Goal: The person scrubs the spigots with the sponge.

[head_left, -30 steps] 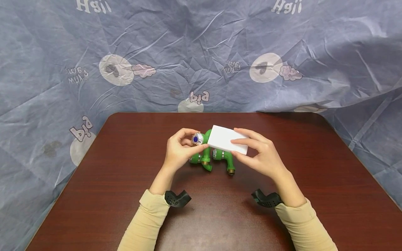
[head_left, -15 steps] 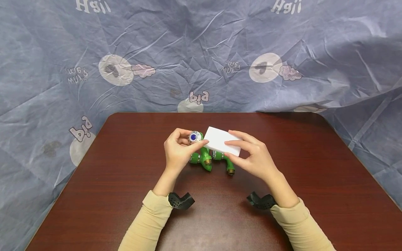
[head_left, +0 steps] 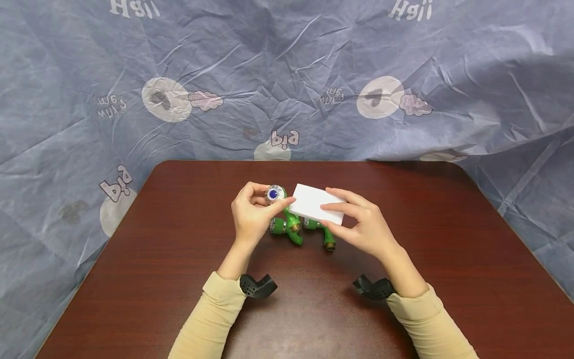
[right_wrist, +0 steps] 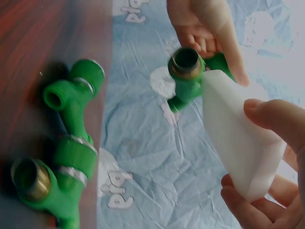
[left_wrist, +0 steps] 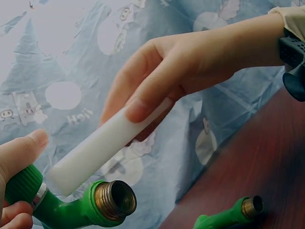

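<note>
Above the table, my left hand point(head_left: 252, 214) holds a green tap point(head_left: 292, 219) by its clear, blue-centred knob point(head_left: 274, 194). The tap's brass threaded outlet point(left_wrist: 116, 199) points away from that hand in the left wrist view. A white sponge block point(head_left: 309, 202) is pinched between the thumb and fingers of my right hand point(head_left: 365, 222). One end of the sponge lies against or very close to the held tap; contact is hard to tell. Behind and below lie two more green taps, one at left point(head_left: 278, 226) and one at right point(head_left: 329, 240), partly hidden.
The dark red-brown wooden table point(head_left: 403, 299) spreads around the hands. A blue-grey printed cloth point(head_left: 287, 75) hangs behind its far edge. Black wrist mounts point(head_left: 258, 286) are on both forearms, over rolled light-yellow sleeves.
Both hands have shifted a little left with the tap and sponge. The held tap has turned, bringing its blue knob centre and brass outlet more towards the head view.
</note>
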